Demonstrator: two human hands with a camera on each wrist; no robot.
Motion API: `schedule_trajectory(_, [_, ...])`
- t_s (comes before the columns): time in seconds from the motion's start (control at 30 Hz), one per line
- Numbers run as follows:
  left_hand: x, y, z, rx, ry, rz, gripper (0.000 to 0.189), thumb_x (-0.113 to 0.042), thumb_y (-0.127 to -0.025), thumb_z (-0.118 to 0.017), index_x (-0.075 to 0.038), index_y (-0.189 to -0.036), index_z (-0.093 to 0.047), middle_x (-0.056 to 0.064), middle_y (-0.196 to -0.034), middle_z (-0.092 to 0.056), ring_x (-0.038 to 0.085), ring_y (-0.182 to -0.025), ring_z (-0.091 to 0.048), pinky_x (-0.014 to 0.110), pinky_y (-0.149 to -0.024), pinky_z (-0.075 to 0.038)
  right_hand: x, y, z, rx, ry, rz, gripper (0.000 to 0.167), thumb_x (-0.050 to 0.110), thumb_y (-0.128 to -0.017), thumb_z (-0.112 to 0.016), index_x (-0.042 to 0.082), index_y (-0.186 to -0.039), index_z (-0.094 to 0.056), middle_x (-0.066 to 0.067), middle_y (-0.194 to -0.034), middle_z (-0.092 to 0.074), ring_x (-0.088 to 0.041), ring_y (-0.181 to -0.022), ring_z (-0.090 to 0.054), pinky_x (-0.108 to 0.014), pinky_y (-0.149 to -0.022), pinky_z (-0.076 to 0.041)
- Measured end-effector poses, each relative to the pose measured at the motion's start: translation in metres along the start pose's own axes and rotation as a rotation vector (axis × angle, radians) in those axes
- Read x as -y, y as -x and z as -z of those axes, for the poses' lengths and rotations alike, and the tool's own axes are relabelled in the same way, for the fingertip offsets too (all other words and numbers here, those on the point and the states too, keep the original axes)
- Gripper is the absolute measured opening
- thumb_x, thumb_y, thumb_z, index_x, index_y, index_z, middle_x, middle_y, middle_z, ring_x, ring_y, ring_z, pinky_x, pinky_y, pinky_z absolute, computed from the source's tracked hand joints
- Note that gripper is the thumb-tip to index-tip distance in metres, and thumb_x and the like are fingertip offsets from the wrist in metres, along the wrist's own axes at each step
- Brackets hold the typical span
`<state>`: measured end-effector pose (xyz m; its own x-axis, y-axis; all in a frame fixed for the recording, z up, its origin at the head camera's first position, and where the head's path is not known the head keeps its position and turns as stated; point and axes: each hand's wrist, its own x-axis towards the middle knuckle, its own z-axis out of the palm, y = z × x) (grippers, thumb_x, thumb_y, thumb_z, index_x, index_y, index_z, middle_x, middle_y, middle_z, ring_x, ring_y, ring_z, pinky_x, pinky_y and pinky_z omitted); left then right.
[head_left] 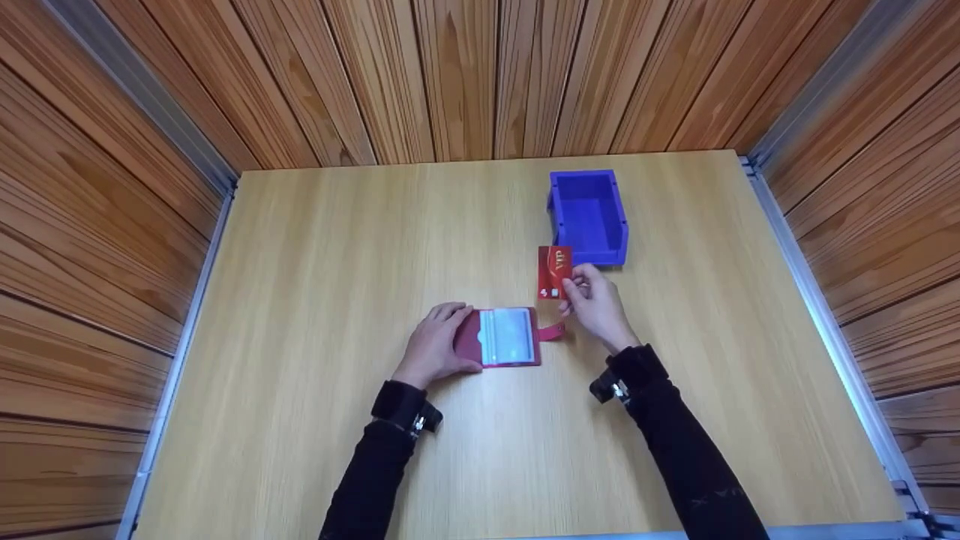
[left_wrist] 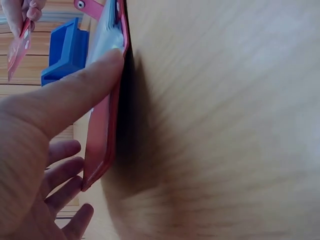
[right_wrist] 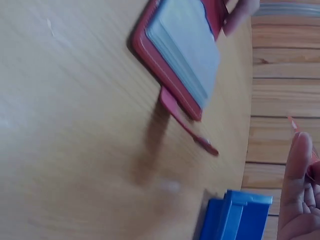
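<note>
A red card holder (head_left: 469, 339) lies unfolded on the table, its clear plastic sleeves (head_left: 512, 336) facing up and its strap (head_left: 551, 332) with a snap pointing right. My left hand (head_left: 435, 346) holds its left cover, with the thumb (left_wrist: 95, 82) at the near edge and fingers toward the far edge. Between thumb and fingers, my right hand (head_left: 602, 306) pinches a red VIP card (head_left: 553, 262) by its lower right corner. The card is raised above the table, beyond the strap. In the right wrist view, only a sliver of the card (right_wrist: 294, 124) shows past the thumb.
A blue plastic bin (head_left: 589, 214) stands on the table (head_left: 360, 247) behind the right hand. Wood-panelled walls (head_left: 457, 82) rise at the back and both sides, with metal rails (head_left: 825, 322) along the table's edges.
</note>
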<state>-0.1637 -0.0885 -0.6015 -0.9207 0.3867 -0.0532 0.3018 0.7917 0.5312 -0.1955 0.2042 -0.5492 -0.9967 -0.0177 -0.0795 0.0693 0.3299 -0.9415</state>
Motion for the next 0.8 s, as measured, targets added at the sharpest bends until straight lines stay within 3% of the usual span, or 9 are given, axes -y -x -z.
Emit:
schedule_trajectory(0.13, [0.002, 0.001, -0.002, 0.003, 0.011, 0.003, 0.106, -0.044, -0.066, -0.097, -0.008, -0.153, -0.049, 0.013, -0.155, -0.049, 0.032, -0.147, -0.042, 0.051, -0.118, -0.042, 0.000, -0.007, 0.015, -0.066, -0.019, 0.007, 0.020, -0.004, -0.102, -0.056, -0.009, -0.122, -0.052, -0.011, -0.093, -0.060, -0.012, -0.067, -0.066, -0.037, -0.069, -0.064])
schedule_trajectory(0.3, [0.004, 0.001, -0.004, 0.031, 0.029, 0.034, 0.105, -0.042, -0.068, -0.097, -0.007, -0.154, -0.047, 0.013, -0.156, -0.048, 0.032, -0.147, -0.041, 0.051, -0.118, -0.042, 0.002, -0.014, 0.032, -0.174, -0.026, 0.024, 0.046, -0.006, -0.101, -0.056, 0.005, -0.144, -0.046, -0.012, -0.093, -0.060, -0.018, -0.071, -0.068, -0.036, -0.069, -0.064])
schedule_trajectory(0.43, [0.006, 0.000, -0.004, 0.029, 0.036, 0.042, 0.105, -0.041, -0.068, -0.097, -0.006, -0.154, -0.047, 0.014, -0.155, -0.048, 0.032, -0.147, -0.041, 0.050, -0.118, -0.042, 0.005, -0.022, 0.043, -0.245, 0.055, 0.059, 0.042, -0.003, -0.101, -0.057, 0.005, -0.143, -0.056, -0.012, -0.096, -0.061, -0.018, -0.070, -0.069, -0.031, -0.065, -0.063])
schedule_trajectory(0.53, [0.006, 0.000, -0.004, 0.031, 0.045, 0.038, 0.105, -0.042, -0.069, -0.096, -0.006, -0.154, -0.047, 0.015, -0.155, -0.048, 0.033, -0.147, -0.041, 0.050, -0.118, -0.042, 0.005, -0.030, 0.050, -0.280, 0.147, 0.082, 0.037, -0.001, -0.103, -0.057, 0.002, -0.139, -0.062, -0.016, -0.101, -0.065, -0.020, -0.079, -0.067, -0.021, -0.066, -0.059])
schedule_trajectory(0.67, [0.006, 0.000, -0.005, 0.041, 0.057, 0.033, 0.104, -0.042, -0.070, -0.095, -0.006, -0.155, -0.046, 0.014, -0.157, -0.047, 0.032, -0.148, -0.040, 0.050, -0.120, -0.040, 0.001, -0.040, 0.056, -0.251, 0.242, 0.079, 0.037, 0.000, -0.104, -0.053, -0.001, -0.141, -0.060, -0.022, -0.115, -0.066, -0.025, -0.099, -0.062, -0.021, -0.082, -0.050])
schedule_trajectory(0.8, [0.006, 0.001, -0.006, 0.045, 0.052, 0.039, 0.104, -0.042, -0.071, -0.095, -0.006, -0.155, -0.046, 0.013, -0.158, -0.046, 0.031, -0.148, -0.039, 0.048, -0.120, -0.039, -0.004, -0.047, 0.058, -0.151, 0.294, 0.063, 0.042, 0.000, -0.105, -0.049, -0.003, -0.147, -0.052, -0.028, -0.130, -0.060, -0.034, -0.115, -0.058, -0.039, -0.099, -0.048])
